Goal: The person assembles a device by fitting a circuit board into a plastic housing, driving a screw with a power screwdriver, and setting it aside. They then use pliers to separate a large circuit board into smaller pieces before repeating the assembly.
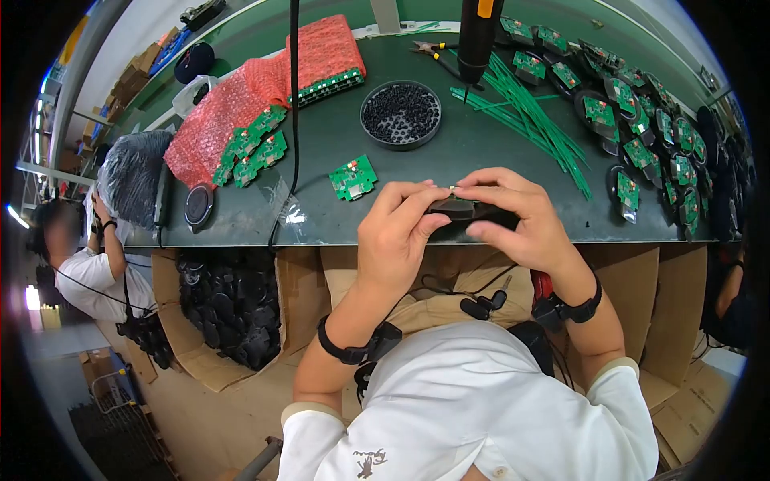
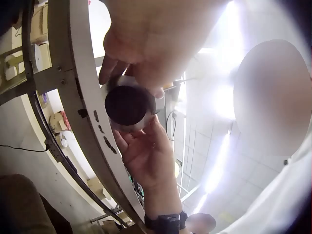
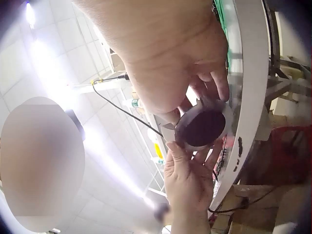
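At the table's front edge, my left hand [image 1: 393,232] and right hand [image 1: 520,215] hold a round black plastic housing [image 1: 459,210] between them. Fingers of both hands meet over its top, with the thumbs on the near side. A sliver of green shows at the top under the fingertips; the rest of that face is hidden. From below, the left wrist view shows the housing's dark round underside [image 2: 127,106], with fingers around its rim. The same disc [image 3: 202,127] sits between both hands in the right wrist view. A single green circuit board [image 1: 353,178] lies beyond my left hand.
A round tray [image 1: 401,147] of small black parts stands mid-table. Green strips [image 1: 545,132], cutters [image 1: 433,50] and a hanging screwdriver [image 1: 479,40] are beyond. Housings with boards [image 1: 630,192] crowd the right; red bubble wrap [image 1: 216,120] lies left. A box of black parts [image 1: 228,309] stands below.
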Demonstrator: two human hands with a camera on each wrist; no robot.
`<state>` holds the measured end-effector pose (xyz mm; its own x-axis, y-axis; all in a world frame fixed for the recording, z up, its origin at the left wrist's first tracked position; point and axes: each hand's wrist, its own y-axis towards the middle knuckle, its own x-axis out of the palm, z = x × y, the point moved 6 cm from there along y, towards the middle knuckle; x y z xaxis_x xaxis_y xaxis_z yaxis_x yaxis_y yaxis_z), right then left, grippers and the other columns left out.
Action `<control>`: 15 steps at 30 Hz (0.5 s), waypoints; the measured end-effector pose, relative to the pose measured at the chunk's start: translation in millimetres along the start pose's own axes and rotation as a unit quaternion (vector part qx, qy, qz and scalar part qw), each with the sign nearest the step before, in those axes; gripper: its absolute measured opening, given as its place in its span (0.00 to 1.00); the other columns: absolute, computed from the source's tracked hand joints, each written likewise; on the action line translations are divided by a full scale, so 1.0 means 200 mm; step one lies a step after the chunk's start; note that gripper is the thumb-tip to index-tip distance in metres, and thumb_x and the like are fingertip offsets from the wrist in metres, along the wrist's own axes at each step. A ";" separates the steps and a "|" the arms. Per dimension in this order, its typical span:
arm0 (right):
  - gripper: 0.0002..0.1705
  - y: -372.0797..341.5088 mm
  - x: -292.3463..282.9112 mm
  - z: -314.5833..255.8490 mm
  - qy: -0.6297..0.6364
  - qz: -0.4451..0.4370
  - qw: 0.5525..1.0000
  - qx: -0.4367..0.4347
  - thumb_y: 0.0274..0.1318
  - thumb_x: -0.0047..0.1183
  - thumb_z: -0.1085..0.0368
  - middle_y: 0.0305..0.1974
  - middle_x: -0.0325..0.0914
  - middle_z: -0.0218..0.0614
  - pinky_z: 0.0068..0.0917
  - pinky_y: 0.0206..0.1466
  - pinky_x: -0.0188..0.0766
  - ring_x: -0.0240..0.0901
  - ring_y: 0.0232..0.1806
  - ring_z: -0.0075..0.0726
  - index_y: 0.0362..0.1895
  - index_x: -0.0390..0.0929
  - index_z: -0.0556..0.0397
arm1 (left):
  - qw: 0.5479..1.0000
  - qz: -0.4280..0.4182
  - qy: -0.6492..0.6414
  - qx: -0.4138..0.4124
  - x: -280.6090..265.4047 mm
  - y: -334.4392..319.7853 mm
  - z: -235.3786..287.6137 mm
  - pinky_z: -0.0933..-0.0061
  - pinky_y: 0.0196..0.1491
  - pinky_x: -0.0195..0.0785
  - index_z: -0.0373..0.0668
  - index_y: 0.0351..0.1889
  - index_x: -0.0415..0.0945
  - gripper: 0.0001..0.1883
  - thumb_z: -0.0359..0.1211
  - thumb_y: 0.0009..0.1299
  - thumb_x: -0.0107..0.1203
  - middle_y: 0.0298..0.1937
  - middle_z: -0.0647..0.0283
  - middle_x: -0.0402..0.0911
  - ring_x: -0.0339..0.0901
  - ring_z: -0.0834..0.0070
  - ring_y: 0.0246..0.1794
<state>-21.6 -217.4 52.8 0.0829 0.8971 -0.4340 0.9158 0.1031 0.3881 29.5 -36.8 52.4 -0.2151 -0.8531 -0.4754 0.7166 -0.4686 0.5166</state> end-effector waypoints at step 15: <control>0.22 -0.03 0.03 0.02 0.018 0.021 0.999 0.045 0.58 0.66 0.73 0.55 0.81 0.42 0.34 0.56 0.76 0.80 0.53 0.44 0.58 0.86 0.53 | 0.998 0.029 0.046 0.017 0.05 -0.01 0.01 0.63 0.42 0.80 0.40 0.50 0.82 0.20 0.19 0.59 0.69 0.47 0.55 0.83 0.86 0.58 0.42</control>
<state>-25.4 -215.3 44.4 0.1098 0.9151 -0.3879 0.9434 0.0269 0.3307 24.0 -44.7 47.7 -0.1105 -0.8553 -0.5062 0.7031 -0.4272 0.5684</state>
